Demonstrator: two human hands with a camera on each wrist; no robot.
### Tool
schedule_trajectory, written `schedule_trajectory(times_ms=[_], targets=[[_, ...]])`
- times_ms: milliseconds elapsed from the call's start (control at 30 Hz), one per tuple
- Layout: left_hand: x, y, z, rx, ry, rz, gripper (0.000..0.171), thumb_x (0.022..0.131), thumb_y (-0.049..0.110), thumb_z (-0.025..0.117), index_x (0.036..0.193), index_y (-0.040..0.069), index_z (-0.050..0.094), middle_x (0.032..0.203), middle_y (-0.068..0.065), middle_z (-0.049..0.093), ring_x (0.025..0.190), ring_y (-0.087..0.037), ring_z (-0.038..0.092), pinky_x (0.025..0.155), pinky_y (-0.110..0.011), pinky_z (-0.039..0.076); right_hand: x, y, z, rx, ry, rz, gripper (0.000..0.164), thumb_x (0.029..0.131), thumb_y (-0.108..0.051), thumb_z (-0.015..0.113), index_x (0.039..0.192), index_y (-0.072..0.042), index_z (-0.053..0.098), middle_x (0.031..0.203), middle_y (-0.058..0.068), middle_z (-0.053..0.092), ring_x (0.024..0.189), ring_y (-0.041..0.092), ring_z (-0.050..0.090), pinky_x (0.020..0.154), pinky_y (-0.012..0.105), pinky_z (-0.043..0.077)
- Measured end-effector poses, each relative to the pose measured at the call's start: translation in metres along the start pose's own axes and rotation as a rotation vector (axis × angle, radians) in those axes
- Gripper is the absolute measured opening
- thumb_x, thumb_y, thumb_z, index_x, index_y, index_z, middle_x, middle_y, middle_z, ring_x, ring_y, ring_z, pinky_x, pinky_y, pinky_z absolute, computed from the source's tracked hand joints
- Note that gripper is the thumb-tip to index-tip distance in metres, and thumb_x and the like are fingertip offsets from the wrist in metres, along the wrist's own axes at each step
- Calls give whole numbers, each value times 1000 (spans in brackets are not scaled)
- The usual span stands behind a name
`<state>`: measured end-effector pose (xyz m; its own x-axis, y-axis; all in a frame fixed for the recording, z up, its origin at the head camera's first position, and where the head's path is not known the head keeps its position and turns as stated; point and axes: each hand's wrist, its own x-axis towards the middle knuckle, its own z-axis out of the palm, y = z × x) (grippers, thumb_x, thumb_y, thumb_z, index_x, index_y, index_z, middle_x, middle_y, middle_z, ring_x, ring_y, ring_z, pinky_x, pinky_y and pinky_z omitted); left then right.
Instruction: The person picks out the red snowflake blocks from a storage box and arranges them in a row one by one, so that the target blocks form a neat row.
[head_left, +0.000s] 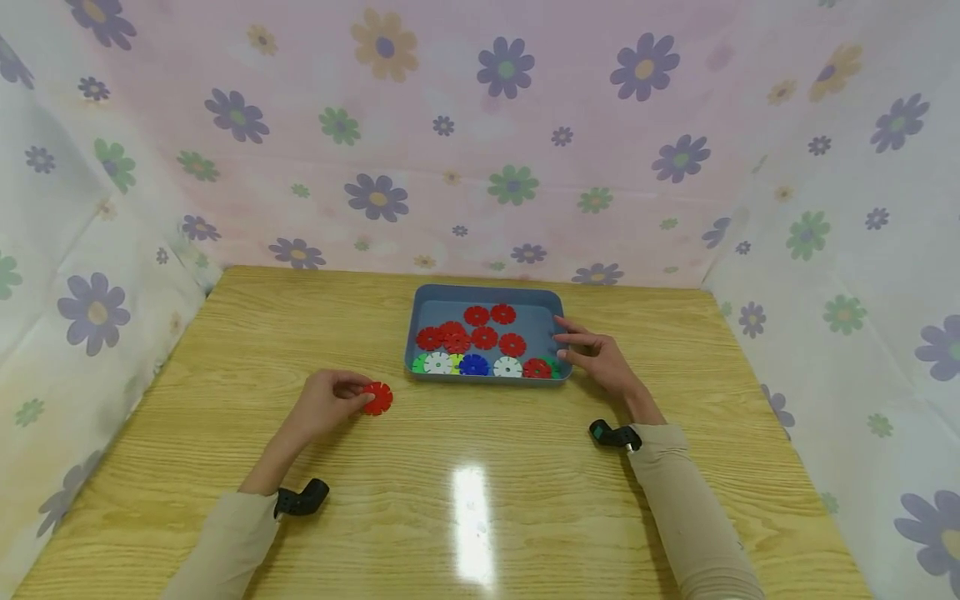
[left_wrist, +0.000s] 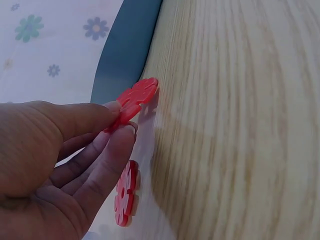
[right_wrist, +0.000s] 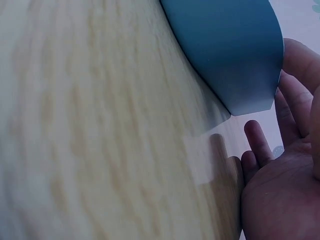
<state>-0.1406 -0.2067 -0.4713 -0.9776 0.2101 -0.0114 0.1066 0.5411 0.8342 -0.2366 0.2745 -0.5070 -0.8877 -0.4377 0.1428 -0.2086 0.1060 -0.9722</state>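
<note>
My left hand (head_left: pixel 330 404) pinches a red notched plastic disc (head_left: pixel 378 398) between thumb and fingertips, left of the tray's front corner. In the left wrist view a second red disc (left_wrist: pixel 126 194) lies on the table beyond the fingers. A shallow blue-grey tray (head_left: pixel 487 294) holds notched discs. Several red discs (head_left: pixel 484 337) lie spread inside, and white (head_left: pixel 507 367), blue (head_left: pixel 474 365), yellow and green ones line its front side. At the tray's right side is my right hand (head_left: pixel 606 362), fingers spread and fingertips right at the rim, no disc between them.
The wood-grain table (head_left: pixel 360 517) extends around the tray, with a bright reflection (head_left: pixel 471 525) on its front part. Flower-patterned cloth (head_left: pixel 450 125) hangs behind the table and on both sides. A black camera (head_left: pixel 303 497) is strapped to each wrist.
</note>
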Motion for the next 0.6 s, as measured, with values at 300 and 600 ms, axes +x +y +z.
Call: schedule_trajectory(times_ms=[300,600], targets=[[13,3,-4,24,-29,10,21,90,1,75,108,-9,73,94,-18,74,82,-25,70,68,-23,56,0,0,0,-7,6,-4,38,98,-1,65,130,17,59,162,19,35,156,24,22,110,15,38],[24,5,-10,-23,-58,-52,26,89,0,76,111,-12,71,101,-24,73,87,-30,71,68,-23,56,0,0,1,3,-1,-16,38,98,0,64,130,20,57,162,19,35,156,24,22,109,15,40]])
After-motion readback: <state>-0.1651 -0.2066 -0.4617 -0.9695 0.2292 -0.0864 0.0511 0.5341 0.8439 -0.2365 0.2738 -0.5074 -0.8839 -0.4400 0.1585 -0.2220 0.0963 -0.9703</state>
